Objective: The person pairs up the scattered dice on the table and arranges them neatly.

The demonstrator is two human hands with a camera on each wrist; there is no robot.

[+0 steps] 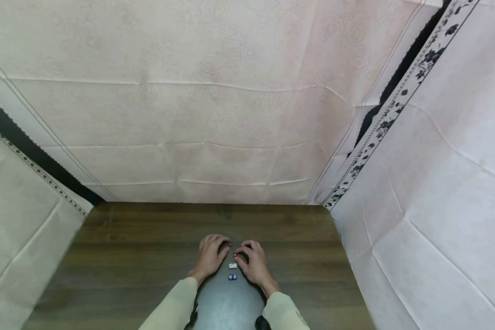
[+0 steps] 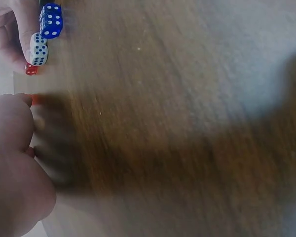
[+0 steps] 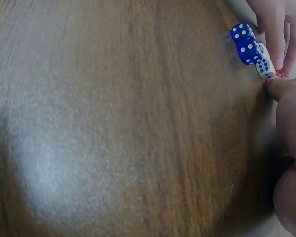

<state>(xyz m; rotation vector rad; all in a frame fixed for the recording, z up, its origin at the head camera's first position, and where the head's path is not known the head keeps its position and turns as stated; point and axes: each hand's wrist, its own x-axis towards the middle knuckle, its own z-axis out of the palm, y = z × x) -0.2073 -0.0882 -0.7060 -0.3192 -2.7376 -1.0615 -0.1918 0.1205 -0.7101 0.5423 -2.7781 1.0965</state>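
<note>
Much of what you hold is hidden: in the head view your left hand and right hand sit fingertip to fingertip at the lower middle of the frame, each with a small red die at its tips, but the fingers cover most of both. The second red die shows only as a speck by your right fingertips. Your left fingers curl and pinch one; your right fingers curl and pinch the other. The left wrist view is smeared with blur, and its red dice are cut off at the left edge.

Between your hands, lower in the frame, lie a white die and a blue die, close together.

The dark wooden table has open room left, right and above your hands. Pale cloth hangs behind its far edge and along both sides.
</note>
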